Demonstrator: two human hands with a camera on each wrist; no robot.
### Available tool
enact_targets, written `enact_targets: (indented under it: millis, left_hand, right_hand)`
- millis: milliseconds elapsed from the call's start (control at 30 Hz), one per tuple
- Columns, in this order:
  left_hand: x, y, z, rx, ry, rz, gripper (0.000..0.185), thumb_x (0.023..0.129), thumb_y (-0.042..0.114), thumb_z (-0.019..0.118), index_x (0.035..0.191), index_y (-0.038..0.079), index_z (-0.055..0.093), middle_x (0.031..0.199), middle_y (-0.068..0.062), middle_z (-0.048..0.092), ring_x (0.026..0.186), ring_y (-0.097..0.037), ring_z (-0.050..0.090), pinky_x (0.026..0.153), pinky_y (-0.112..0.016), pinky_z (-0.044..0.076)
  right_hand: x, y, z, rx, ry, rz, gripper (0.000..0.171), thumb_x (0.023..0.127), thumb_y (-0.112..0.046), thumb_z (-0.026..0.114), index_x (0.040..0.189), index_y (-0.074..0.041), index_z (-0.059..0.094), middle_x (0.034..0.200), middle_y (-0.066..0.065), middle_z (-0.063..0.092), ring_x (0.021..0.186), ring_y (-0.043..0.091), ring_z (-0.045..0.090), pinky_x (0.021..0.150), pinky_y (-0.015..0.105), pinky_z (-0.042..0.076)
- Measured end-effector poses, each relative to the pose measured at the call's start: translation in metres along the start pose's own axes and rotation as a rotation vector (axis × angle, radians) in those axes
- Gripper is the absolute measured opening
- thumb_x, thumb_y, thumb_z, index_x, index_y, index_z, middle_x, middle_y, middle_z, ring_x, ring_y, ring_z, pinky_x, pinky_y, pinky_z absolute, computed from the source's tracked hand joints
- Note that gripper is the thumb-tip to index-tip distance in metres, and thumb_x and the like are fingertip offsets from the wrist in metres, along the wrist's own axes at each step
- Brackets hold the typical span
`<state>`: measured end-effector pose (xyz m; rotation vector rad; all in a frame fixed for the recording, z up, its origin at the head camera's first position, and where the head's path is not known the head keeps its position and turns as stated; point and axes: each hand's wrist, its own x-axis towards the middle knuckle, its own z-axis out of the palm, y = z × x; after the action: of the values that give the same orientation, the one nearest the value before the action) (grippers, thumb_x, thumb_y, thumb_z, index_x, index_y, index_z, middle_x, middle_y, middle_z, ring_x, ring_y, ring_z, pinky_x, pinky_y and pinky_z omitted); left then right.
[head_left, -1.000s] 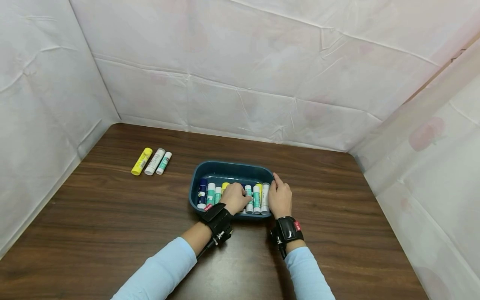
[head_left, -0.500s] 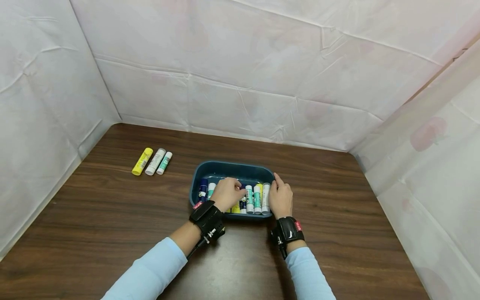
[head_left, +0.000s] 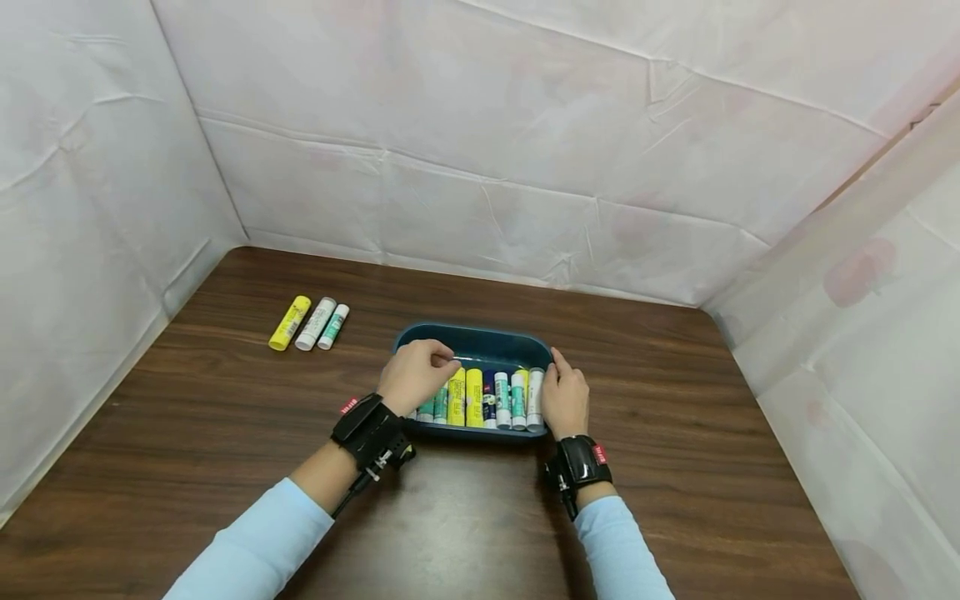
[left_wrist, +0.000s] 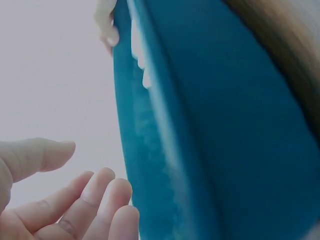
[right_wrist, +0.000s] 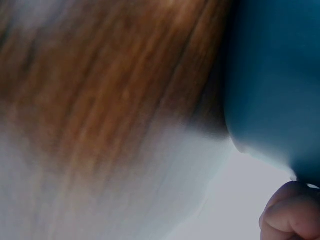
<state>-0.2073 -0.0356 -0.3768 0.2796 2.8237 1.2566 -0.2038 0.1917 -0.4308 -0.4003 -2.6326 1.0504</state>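
A dark teal tray [head_left: 491, 335] holds a row of glue sticks in yellow, navy, white and green, such as a yellow glue stick [head_left: 474, 398]. Over the tray's left end is my left hand [head_left: 417, 375], hiding some of the sticks there. Its thumb and fingers [left_wrist: 97, 187] are apart in the left wrist view, with nothing between them. My right hand [head_left: 566, 400] grips the tray's right rim, its forefinger reaching the far corner. Only curled fingers [right_wrist: 295, 215] beside the tray wall [right_wrist: 280, 85] show in the right wrist view.
Left of the tray, a yellow glue stick [head_left: 289, 322], a white glue stick [head_left: 316, 323] and a smaller green-and-white glue stick [head_left: 333, 326] lie side by side on the brown wooden table [head_left: 187, 417]. White sheeting [head_left: 480, 150] hangs behind and at both sides.
My left hand has moved left along the row, from the sticks right of the middle to the tray's left end, uncovering the yellow sticks. The right hand stays at the rim.
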Motion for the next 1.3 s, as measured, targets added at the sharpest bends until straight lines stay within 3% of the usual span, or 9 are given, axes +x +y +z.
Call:
enact_targets:
  millis: [233,433,567,767,900,1133,1300]
  left_hand:
    - [0.004,-0.018,-0.031,0.013,0.040,-0.022,0.031,0.091,0.028,0.060,0.113,0.007,0.065,0.104,-0.011,0.069,0.088,-0.024,0.064,0.073,-0.037,0.049]
    - [0.008,-0.044,-0.067,0.081,0.108,-0.049,0.033,0.093,0.030,0.057,0.113,0.005,0.064,0.106,-0.016,0.067,0.093,-0.029,0.063,0.075,-0.041,0.049]
    - [0.009,-0.065,-0.093,0.158,0.172,-0.075,0.035,0.092,0.031,0.056,0.114,0.004,0.064,0.106,-0.017,0.068,0.093,-0.033,0.063,0.071,-0.042,0.047]
    - [0.014,-0.092,-0.120,0.239,0.232,-0.161,0.042,0.094,0.031,0.051,0.122,0.001,0.057,0.116,-0.024,0.061,0.090,-0.041,0.060,0.060,-0.041,0.043]
    - [0.024,-0.108,-0.127,0.269,0.222,-0.219,0.046,0.093,0.028,0.050,0.127,-0.003,0.051,0.122,-0.032,0.052,0.098,-0.047,0.054,0.065,-0.049,0.044]
    - [0.033,-0.130,-0.123,0.264,0.202,-0.266,0.049,0.094,0.024,0.047,0.130,-0.008,0.046,0.124,-0.035,0.048,0.104,-0.050,0.050,0.074,-0.055,0.044]
    - [0.037,-0.140,-0.117,0.263,0.195,-0.281,0.050,0.094,0.024,0.048,0.133,-0.007,0.042,0.125,-0.036,0.046,0.104,-0.052,0.049,0.077,-0.057,0.043]
  right_hand:
    - [0.001,0.003,-0.002,-0.008,0.002,0.002,0.041,0.100,-0.023,0.035,0.139,-0.013,0.047,0.106,0.022,0.058,0.075,0.028,0.047,0.066,0.034,0.034]
    - [0.002,0.005,-0.001,-0.013,0.007,0.004,0.041,0.100,-0.023,0.035,0.138,-0.013,0.047,0.108,0.022,0.058,0.081,0.030,0.050,0.069,0.037,0.036]
    - [0.003,0.006,-0.001,-0.018,0.004,0.002,0.041,0.100,-0.023,0.036,0.139,-0.013,0.047,0.112,0.022,0.058,0.086,0.031,0.053,0.071,0.039,0.038]
    - [0.003,0.008,-0.005,-0.024,0.007,0.008,0.041,0.100,-0.023,0.035,0.139,-0.013,0.046,0.110,0.022,0.058,0.079,0.029,0.050,0.068,0.036,0.036]
    - [0.003,0.011,-0.008,-0.028,0.015,0.013,0.041,0.100,-0.023,0.035,0.139,-0.014,0.047,0.107,0.022,0.058,0.074,0.028,0.047,0.066,0.035,0.035]
    - [0.001,0.014,-0.010,-0.040,0.015,0.017,0.041,0.100,-0.023,0.036,0.138,-0.014,0.047,0.110,0.022,0.058,0.085,0.031,0.053,0.070,0.038,0.039]
    - [0.000,0.014,-0.010,-0.031,0.007,0.030,0.041,0.100,-0.023,0.037,0.139,-0.015,0.047,0.103,0.020,0.058,0.074,0.026,0.047,0.063,0.033,0.035]
